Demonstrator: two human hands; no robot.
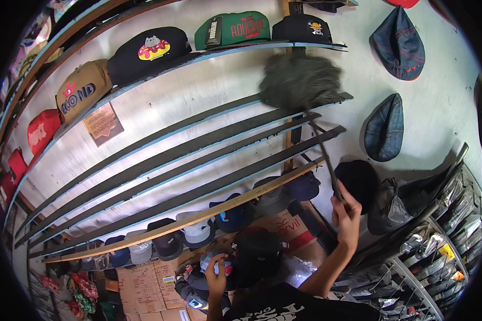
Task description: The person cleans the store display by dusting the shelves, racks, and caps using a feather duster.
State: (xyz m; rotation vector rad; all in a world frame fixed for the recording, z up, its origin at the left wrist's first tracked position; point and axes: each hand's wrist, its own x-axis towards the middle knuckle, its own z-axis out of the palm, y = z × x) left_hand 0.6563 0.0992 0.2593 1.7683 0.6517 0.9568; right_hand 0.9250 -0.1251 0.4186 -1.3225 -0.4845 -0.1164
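My right hand (pixel 346 212) grips the thin handle of a dark feather duster (pixel 301 82), raised up and away from me. The duster's head is blurred. It overlaps the right ends of the upper black shelf slats (pixel 209 127), below a black cap with a skull patch (pixel 303 29); I cannot tell whether it touches them. Lower down, my left hand (pixel 215 276) is loosely bent with no object visible in it. Beside it are a pile of caps (pixel 190 281) and a black cap (pixel 259 257).
A blue-edged shelf (pixel 225 51) bears several caps, among them a green cap (pixel 253 29). One wooden slat (pixel 241 204) crosses above a lower row of caps. Cardboard boxes (pixel 142 287) stand below. Denim caps (pixel 384 127) hang on the wall, and a rack of plastic-wrapped goods (pixel 434 257) stands right.
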